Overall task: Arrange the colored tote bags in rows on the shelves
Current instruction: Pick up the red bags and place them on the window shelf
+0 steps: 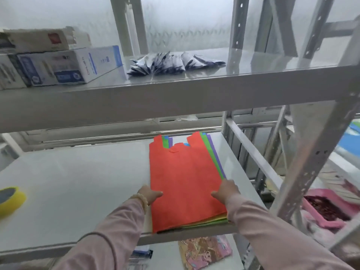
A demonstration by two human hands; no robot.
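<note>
A flat stack of colored tote bags (pixel 183 180) lies on the right part of the middle shelf (pixel 78 188), handles pointing away from me. An orange-red bag is on top; green, purple, blue and yellow edges show beneath it. My left hand (pixel 149 194) presses on the stack's left edge near its front, thumb on the orange-red bag. My right hand (pixel 226 192) holds the right edge at the same depth, fingers over the top. Both sleeves are pink, and a bead bracelet sits on my left wrist.
A yellow tape roll (pixel 9 200) sits at the shelf's left edge. The upper shelf (pixel 175 88) carries stacked boxes (pixel 64 65) and a fan of dark sachets (pixel 175 63). A patterned bag (pixel 204 252) lies on the shelf below. A pink tray (pixel 331 209) stands beyond the right upright.
</note>
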